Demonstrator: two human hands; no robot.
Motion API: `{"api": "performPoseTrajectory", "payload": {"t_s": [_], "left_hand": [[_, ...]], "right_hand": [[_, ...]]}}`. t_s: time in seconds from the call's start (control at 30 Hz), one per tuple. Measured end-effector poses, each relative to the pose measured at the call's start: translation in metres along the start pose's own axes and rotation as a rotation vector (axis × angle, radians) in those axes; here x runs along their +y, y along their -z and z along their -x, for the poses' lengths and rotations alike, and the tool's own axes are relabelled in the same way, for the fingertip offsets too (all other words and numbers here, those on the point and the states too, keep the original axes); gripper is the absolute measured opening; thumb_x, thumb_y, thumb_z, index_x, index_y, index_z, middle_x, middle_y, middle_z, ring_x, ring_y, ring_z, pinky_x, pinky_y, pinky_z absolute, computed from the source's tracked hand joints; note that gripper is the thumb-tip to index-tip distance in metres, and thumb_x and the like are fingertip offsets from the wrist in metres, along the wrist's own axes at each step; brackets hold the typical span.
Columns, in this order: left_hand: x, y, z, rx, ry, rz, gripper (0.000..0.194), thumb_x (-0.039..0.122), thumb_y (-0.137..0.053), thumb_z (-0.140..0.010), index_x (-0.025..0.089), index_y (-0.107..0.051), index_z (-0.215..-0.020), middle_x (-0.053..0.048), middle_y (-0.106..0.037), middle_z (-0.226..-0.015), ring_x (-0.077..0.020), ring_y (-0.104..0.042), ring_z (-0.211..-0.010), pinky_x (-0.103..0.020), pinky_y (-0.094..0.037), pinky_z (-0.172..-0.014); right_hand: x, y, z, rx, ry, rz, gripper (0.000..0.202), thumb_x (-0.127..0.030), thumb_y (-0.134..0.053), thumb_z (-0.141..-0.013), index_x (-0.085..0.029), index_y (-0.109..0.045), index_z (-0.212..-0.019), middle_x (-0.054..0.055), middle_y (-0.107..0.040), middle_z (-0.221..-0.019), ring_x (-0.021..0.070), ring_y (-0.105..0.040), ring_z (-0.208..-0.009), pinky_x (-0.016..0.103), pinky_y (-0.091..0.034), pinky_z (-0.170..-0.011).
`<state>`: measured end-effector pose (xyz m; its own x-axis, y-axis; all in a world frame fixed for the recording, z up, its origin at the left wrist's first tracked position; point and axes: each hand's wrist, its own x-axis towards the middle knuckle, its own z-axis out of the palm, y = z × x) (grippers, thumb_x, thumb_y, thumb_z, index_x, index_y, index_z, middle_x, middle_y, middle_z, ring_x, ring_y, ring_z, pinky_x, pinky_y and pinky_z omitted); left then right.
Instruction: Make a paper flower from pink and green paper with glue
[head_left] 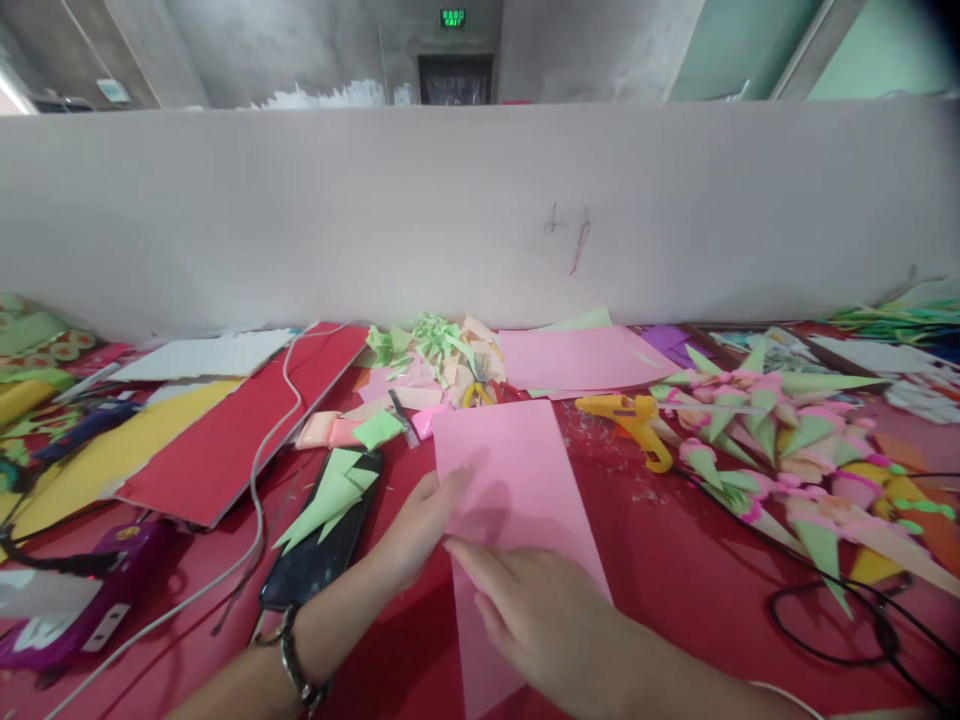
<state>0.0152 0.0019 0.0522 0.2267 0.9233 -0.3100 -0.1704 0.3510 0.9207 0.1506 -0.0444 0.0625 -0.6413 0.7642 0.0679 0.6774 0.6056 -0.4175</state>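
Note:
A long sheet of pink paper [517, 460] lies lengthwise before me on the red tabletop. My left hand [424, 520] rests at its left edge, fingers stretched forward over the paper and slightly blurred. Across the lower part of the sheet lies my right hand [536, 615], its index finger pointing left to the paper's edge and the thumb a little apart below. Neither hand shows a grip on anything. Left of my left hand, a black phone [319, 550] carries folded light green paper pieces [334, 500]. To the sheet's right sits a yellow glue gun [634, 425].
Pink and green paper cones [780, 420] crowd the right side, above a looped black cable [825, 655]. Red board [247, 430] and a purple device [97, 600] lie left, with a white cable [259, 470] between. Paper scraps [435, 345] and yellow-handled pliers [477, 393] lie before the white partition [450, 210].

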Motion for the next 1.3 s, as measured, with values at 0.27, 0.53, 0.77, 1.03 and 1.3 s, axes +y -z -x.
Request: {"api": "performPoseTrajectory", "payload": {"t_s": [0.27,0.53,0.77,1.03,1.3], "left_hand": [[0.013,0.003,0.003,0.026,-0.156,-0.269,0.036,0.047,-0.055,-0.073,0.014,-0.054,-0.060,0.003,-0.053,-0.051,-0.0088,-0.046,-0.045,-0.019,-0.034,-0.043],[0.039,-0.002,0.002,0.101,-0.451,-0.509,0.025,0.037,-0.053,-0.073,0.016,-0.052,-0.061,0.002,-0.049,-0.055,-0.0087,-0.043,-0.048,-0.017,-0.034,-0.043],[0.041,-0.011,0.003,-0.024,-0.472,-0.436,0.022,0.035,-0.049,-0.074,0.014,-0.052,-0.066,0.003,-0.048,-0.057,-0.0069,-0.041,-0.047,-0.015,-0.034,-0.040],[0.039,-0.011,0.003,-0.007,-0.470,-0.476,0.021,0.034,-0.051,-0.074,0.013,-0.054,-0.068,0.001,-0.053,-0.059,-0.0077,-0.045,-0.049,-0.015,-0.033,-0.040],[0.034,-0.010,-0.001,-0.050,-0.438,-0.399,0.022,0.034,-0.050,-0.077,0.013,-0.052,-0.069,0.005,-0.046,-0.053,-0.0040,-0.036,-0.042,-0.014,-0.028,-0.037]], "right_hand": [[0.040,0.035,0.007,0.556,-0.119,-0.317,0.047,-0.033,-0.056,-0.075,-0.022,-0.043,-0.118,0.008,-0.055,-0.104,0.0191,-0.052,-0.095,0.034,-0.043,-0.084],[0.067,0.035,0.004,0.482,-0.325,-1.052,0.045,-0.038,-0.063,-0.069,-0.019,-0.051,-0.108,0.010,-0.062,-0.106,0.0238,-0.060,-0.094,0.037,-0.051,-0.076],[0.071,0.022,0.009,0.531,-0.418,-1.247,0.035,-0.034,-0.068,-0.066,-0.018,-0.059,-0.095,0.008,-0.068,-0.093,0.0224,-0.064,-0.081,0.033,-0.052,-0.067],[0.071,0.022,0.013,0.542,-0.450,-1.265,0.031,-0.032,-0.069,-0.066,-0.019,-0.061,-0.093,0.005,-0.069,-0.091,0.0201,-0.063,-0.080,0.029,-0.051,-0.066],[0.069,0.020,0.013,0.541,-0.477,-1.278,0.032,-0.034,-0.070,-0.065,-0.018,-0.062,-0.092,0.006,-0.069,-0.088,0.0195,-0.063,-0.078,0.030,-0.050,-0.067]]}}
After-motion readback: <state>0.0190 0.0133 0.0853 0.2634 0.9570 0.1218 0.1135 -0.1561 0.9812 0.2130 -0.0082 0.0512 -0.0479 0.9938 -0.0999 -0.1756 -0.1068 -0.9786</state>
